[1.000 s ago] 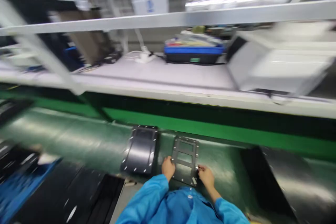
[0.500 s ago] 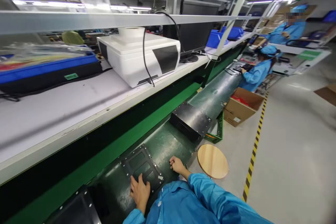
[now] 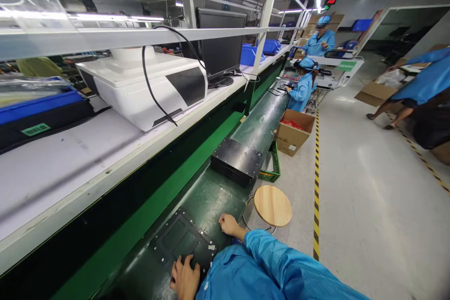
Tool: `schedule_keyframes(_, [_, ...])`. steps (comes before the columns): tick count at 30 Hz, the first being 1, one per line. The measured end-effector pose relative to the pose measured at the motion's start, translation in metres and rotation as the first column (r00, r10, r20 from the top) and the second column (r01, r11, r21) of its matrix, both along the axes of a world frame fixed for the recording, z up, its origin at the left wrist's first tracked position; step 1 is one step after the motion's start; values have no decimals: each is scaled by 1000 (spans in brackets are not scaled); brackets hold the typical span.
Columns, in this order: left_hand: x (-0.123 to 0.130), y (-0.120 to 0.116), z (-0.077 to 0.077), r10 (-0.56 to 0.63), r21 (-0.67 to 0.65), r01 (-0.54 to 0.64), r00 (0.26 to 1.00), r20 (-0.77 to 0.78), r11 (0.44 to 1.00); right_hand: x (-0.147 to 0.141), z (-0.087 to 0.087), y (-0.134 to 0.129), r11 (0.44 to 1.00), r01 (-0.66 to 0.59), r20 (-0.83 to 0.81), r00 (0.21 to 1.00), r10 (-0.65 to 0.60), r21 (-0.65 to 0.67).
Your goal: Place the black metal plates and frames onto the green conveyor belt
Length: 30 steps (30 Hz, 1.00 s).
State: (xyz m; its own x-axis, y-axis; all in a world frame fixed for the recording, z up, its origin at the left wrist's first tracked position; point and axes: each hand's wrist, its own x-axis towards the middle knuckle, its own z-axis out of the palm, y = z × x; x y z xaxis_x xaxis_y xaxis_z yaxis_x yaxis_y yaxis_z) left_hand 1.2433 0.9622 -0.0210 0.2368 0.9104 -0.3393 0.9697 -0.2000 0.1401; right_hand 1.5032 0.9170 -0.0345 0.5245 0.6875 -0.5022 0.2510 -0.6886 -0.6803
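A flat black panel point(image 3: 183, 236) with rectangular openings and light dots along its rim lies on the dark green bench point(image 3: 214, 201). My left hand point(image 3: 185, 277) rests at the panel's near edge, its fingers apart. To the right of the panel, my right hand point(image 3: 229, 225) is over the bench with its fingers curled in; whatever they hold, if anything, is hidden. A small pale label point(image 3: 211, 247) shows on the panel's right corner. Farther along the bench sits a stack of black panels point(image 3: 237, 159).
A round wooden stool point(image 3: 273, 205) stands right of the bench. Beyond it are a green crate point(image 3: 276, 166) and a cardboard box point(image 3: 294, 133). A white machine point(image 3: 147, 84) and monitor point(image 3: 221, 47) occupy the shelf. Co-workers in blue point(image 3: 302, 89) are farther off.
My view has turned right, so a walking person now shows at the right edge. My left hand has slid slightly toward me at the panel's edge. My right hand stays curled.
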Motion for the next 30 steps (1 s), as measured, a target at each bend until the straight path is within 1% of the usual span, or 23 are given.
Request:
schedule_keyframes(3, [-2,-1,-5,-6,13,6,1000,-12,1000,1,4,-2,999,-48,70,996,49,-3])
schedule_keyframes(6, [-7,0,-13,-13,43,14,1000,-20,999,1,6,-3,996,-87,101,991,89,-21])
schedule_keyframes(10, [-15,0,-23,-66,82,69,997,-41,994,2,8,-5,992,-120,122,985,124,-40])
schedule_keyframes(12, [-19,-2,-25,-96,106,101,994,-47,989,2,7,-5,989,-138,131,981,144,-48])
schedule_keyframes(15, [-22,-7,-23,-146,130,153,987,-62,980,4,3,-4,986,-158,153,974,165,-58])
schedule_keyframes(17, [-22,-9,-20,-174,99,182,981,-84,978,4,-1,-3,985,-162,171,971,170,-62])
schedule_keyframes(22, [-20,-8,-19,-210,-77,202,971,-112,976,4,-11,-2,986,-161,180,969,168,-53])
schedule_keyframes(26, [-21,-8,-19,-218,-117,205,969,-113,972,3,-15,-1,988,-148,188,970,153,-37])
schedule_keyframes(30, [-21,-10,-10,-245,-126,230,963,-114,965,5,-20,0,988,-151,192,969,153,-24])
